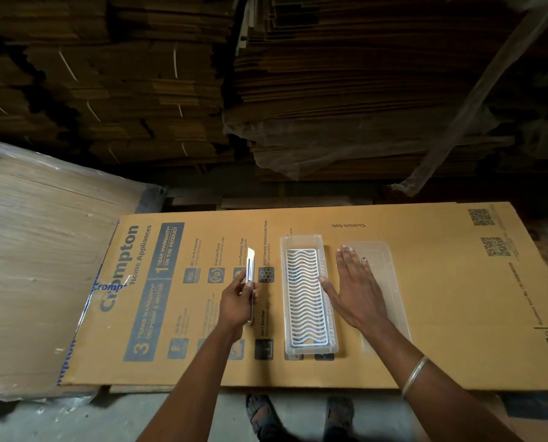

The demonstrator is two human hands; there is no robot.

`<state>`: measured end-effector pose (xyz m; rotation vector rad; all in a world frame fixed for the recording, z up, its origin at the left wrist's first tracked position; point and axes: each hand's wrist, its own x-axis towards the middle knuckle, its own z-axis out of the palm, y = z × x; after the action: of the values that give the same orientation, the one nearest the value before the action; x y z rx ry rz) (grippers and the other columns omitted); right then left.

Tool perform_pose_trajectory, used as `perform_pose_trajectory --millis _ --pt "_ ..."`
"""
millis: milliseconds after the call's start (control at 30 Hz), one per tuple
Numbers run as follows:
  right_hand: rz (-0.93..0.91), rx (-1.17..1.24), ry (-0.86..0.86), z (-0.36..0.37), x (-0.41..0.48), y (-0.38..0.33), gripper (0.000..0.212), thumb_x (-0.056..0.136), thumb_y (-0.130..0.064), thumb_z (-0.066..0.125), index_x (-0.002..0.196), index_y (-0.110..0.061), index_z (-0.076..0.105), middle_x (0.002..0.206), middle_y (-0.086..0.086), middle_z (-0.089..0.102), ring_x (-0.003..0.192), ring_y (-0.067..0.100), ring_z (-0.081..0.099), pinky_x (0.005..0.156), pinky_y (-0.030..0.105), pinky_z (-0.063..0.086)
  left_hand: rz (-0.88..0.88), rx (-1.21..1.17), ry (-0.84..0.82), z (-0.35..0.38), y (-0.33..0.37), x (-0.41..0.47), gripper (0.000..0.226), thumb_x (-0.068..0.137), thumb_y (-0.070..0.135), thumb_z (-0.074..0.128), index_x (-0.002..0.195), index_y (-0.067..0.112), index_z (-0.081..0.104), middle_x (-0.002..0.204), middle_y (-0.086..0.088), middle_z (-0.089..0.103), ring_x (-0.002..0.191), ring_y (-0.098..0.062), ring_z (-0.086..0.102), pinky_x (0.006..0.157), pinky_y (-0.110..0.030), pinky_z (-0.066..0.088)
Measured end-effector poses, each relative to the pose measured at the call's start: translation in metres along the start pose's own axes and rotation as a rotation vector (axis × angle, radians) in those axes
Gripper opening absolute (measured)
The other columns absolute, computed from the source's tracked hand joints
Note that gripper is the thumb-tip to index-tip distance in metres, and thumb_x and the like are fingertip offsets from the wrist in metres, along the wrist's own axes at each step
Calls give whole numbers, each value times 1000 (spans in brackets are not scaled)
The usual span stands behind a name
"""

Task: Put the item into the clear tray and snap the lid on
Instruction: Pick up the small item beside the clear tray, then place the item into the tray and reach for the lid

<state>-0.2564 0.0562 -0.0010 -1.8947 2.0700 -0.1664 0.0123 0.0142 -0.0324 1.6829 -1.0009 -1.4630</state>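
Observation:
A clear rectangular tray lies lengthwise on the cardboard sheet, with a white wavy-grid insert flat inside it. Just right of the tray lies a clear lid. My right hand is spread flat, palm down, over the lid's left part, its thumb by the tray's right wall. Left of the tray, my left hand pinches a thin flat pale piece held on edge above the cardboard; I cannot tell what it is.
The work surface is a large printed cardboard sheet on a low stack. A plastic-wrapped cardboard stack stands at the left. Tall piles of flattened cartons fill the back. My sandalled feet stand on the concrete floor below.

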Motion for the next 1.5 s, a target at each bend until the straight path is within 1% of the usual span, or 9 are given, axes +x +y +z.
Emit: perform_pose_trajectory --millis 200,333,467,567,800,967,1067,1367,1500 --pt "-3 8 10 3 -1 0 92 92 -73 1 162 -12 2 171 6 1 157 15 -5 125 34 -8 -26 0 -88 8 9 -7 58 104 0 46 158 18 35 107 -9 67 81 -21 56 67 -37 42" --pt "1 13 17 3 -4 0 92 92 -73 0 161 -13 2 171 6 1 157 15 -4 123 32 -10 -100 -105 -98 19 17 -11 65 98 -16 42 154 17 41 108 -7 63 86 -20 60 81 -41 45" --pt "17 25 44 5 -6 7 91 93 -71 4 162 -11 6 171 7 5 157 16 0 124 32 -8 -127 -169 -130 36 29 -21 27 106 4 43 122 10 64 92 -6 64 81 -23 58 84 -41 48" --pt "44 34 59 7 -7 17 89 95 -69 8 161 -10 10 171 8 10 157 17 4 127 35 -2 -64 -10 -130 56 37 -31 23 107 15 45 95 7 63 79 -8 65 77 -25 59 71 -36 49" --pt "176 44 66 16 -18 50 77 103 -59 29 161 -8 17 169 10 18 157 19 11 128 37 6 138 690 -40 109 47 -22 16 91 4 59 88 0 74 82 -12 75 75 -28 71 75 -41 60" --pt "255 54 11 29 -28 73 77 102 -59 30 159 -8 23 167 11 25 156 22 18 128 41 12 115 1055 -122 130 36 -8 16 89 -8 62 103 1 66 106 -18 72 97 -31 73 78 -36 56" --pt "286 56 -8 35 -37 81 75 103 -57 32 158 -7 26 166 12 28 155 23 21 127 42 14 121 1071 -89 138 24 -3 27 97 -6 46 113 0 66 115 -17 71 106 -30 71 87 -35 56" --pt "299 63 0 36 -40 90 75 103 -56 36 158 -6 27 166 14 28 155 26 21 126 44 15 162 1055 -35 142 14 -3 28 95 -10 48 115 2 63 121 -15 65 111 -25 66 92 -32 54" --pt "398 -27 -94 38 -36 86 91 93 -72 38 161 -15 16 166 21 21 153 35 19 124 50 18 207 1079 -52 141 11 -3 29 94 -10 53 118 3 62 125 -14 61 115 -23 63 94 -30 52"
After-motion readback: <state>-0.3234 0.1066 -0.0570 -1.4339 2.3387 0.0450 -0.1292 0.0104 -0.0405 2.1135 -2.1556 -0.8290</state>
